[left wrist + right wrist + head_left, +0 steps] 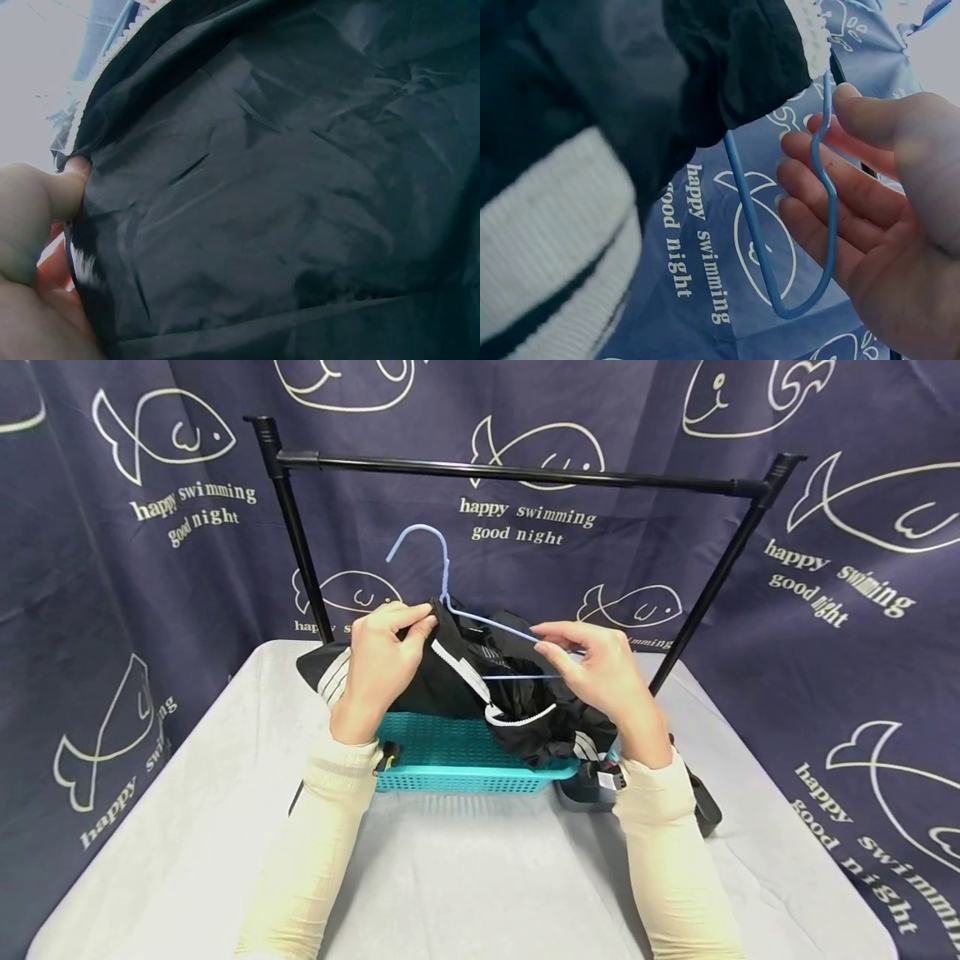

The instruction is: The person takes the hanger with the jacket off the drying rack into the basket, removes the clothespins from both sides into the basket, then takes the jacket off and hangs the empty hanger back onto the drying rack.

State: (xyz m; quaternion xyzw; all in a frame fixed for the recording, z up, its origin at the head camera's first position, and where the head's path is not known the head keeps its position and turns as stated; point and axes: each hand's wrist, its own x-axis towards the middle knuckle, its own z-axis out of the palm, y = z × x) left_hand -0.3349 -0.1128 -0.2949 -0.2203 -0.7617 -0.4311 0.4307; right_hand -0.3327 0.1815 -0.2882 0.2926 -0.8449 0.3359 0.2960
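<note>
pinching the edge of the black jacket (427,689), your left grip (384,653) is narrow; your right grip (596,667) holds the blue hanger (447,578) lightly. the jacket spreads between and below both grips, above the basket (465,779). the hanger's round end is bare beside your right grip, so it's likely best to lift the cloth wide and slide that end in, clear of the zip (461,668).

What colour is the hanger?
Blue; the hanger shows best in the head view, where its hook is bare.
</note>
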